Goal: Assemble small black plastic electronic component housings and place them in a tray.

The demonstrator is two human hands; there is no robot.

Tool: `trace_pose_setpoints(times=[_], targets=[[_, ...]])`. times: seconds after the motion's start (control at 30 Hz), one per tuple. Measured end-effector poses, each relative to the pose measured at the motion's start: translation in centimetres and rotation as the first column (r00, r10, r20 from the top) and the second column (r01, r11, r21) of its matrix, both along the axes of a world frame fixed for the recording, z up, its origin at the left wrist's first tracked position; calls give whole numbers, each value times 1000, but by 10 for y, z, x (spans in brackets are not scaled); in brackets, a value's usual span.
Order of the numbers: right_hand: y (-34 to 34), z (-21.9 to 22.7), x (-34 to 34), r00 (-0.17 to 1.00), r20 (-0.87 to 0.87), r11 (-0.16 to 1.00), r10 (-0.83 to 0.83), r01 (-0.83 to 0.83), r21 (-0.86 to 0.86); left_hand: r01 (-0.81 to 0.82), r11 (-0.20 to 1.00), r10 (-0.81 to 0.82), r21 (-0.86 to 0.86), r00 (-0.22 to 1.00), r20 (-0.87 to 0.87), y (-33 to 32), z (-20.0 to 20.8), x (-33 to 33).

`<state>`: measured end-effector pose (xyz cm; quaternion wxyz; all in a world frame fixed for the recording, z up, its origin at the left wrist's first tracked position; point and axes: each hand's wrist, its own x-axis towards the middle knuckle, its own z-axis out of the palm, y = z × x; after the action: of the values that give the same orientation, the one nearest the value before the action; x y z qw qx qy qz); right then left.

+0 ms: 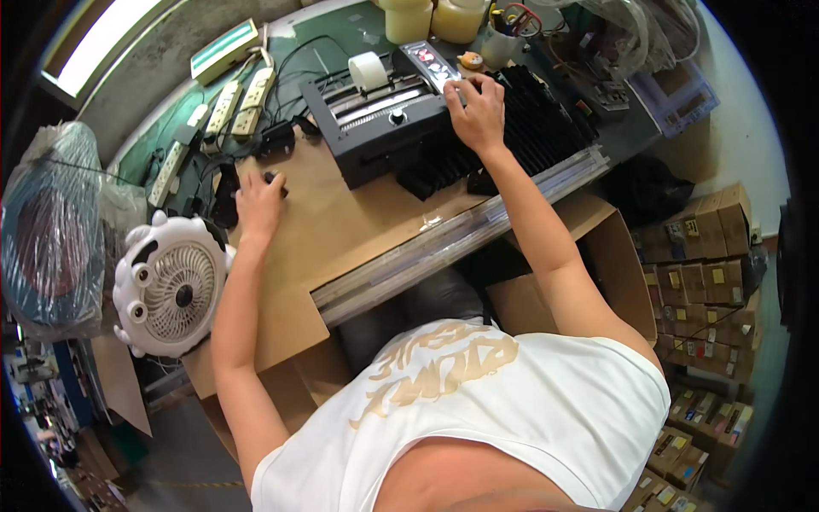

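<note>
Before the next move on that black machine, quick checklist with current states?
1. Right hand on the black machine, by its control strip: ok.
2. Left hand touching a small dark thing on the cardboard sheet: ok; grip cannot tell.
3. Tape roll seated on the machine's top: ok.
4. Black ribbed pieces beside the machine: ok.
5. Cables and power strips crowd the left hand: not ok.
6. Machine powered: cannot tell.

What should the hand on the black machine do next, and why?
Probably press a button: the right hand already has its fingers on the control panel of the black machine, while the left hand rests on a small black object.
</note>
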<state>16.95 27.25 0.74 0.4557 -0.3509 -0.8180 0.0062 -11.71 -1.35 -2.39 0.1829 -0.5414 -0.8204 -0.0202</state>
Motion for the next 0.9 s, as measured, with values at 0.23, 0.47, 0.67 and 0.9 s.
trace_pose_setpoints(times=[0.23, 0.47, 0.67, 0.9], targets=[[-61, -6, 9, 956, -260, 911, 133, -221, -348, 228, 946, -249, 231, 966, 68, -7, 7, 73], [-86, -16, -13, 827, -538, 204, -164, -506, -838, 361, 924, -281, -122, 862, 421, -12, -2, 78], [-93, -31, -9, 689, -709, 59, -150, -709, -702, 408, 902, -244, -143, 754, 610, -15, -12, 59], [-163, -35, -15, 716, -675, 168, 180, -698, -696, 329, 944, -150, 9, 407, 901, -3, -14, 78]])
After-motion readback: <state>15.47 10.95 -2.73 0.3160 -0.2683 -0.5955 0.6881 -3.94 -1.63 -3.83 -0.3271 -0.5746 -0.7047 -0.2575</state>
